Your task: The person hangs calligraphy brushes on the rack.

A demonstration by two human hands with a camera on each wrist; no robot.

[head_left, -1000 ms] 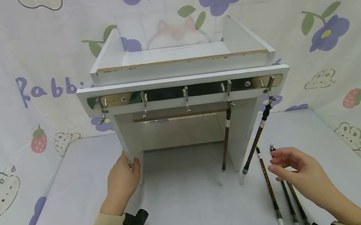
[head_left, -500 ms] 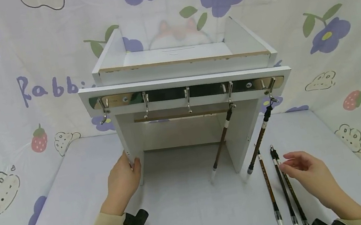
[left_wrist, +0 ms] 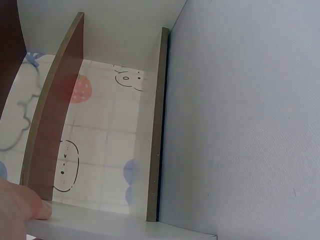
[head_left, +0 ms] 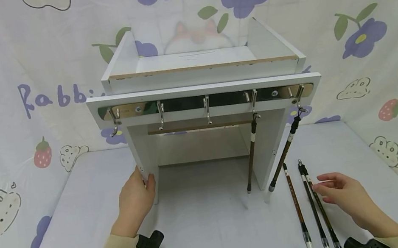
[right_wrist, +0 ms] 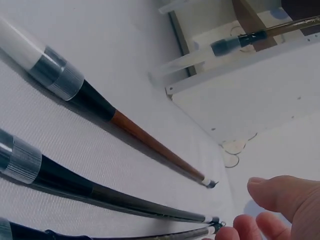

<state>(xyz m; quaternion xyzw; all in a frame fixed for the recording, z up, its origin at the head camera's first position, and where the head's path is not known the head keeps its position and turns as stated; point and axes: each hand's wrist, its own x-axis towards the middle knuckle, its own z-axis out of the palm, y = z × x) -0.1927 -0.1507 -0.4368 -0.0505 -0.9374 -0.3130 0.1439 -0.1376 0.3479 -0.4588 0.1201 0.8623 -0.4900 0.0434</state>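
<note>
My left hand (head_left: 135, 197) grips the lower side panel (head_left: 141, 154) of a white wooden rack, thumb on its front edge; in the left wrist view only part of the hand (left_wrist: 22, 207) shows. Two calligraphy brushes hang from the rack's metal hooks: one brush (head_left: 252, 156) on the second hook from the right, another brush (head_left: 284, 155) on the rightmost. Three more lie on the table: a brown brush (head_left: 295, 201), a dark brush (head_left: 314, 209) and a mottled brush (head_left: 324, 212). Beside their upper ends hovers my right hand (head_left: 349, 198), fingers loosely bent, holding nothing.
A mirror-like hook rail (head_left: 184, 102) runs across the rack's front board, with three bare hooks on the left and middle. An open tray (head_left: 197, 58) tops the rack. Behind it hangs a patterned cloth (head_left: 59, 67) beyond the white table (head_left: 207, 234).
My right hand has drawn back right and slightly down from the lying brushes' upper ends. The hanging brushes have swung a little. My left hand keeps its grip on the rack.
</note>
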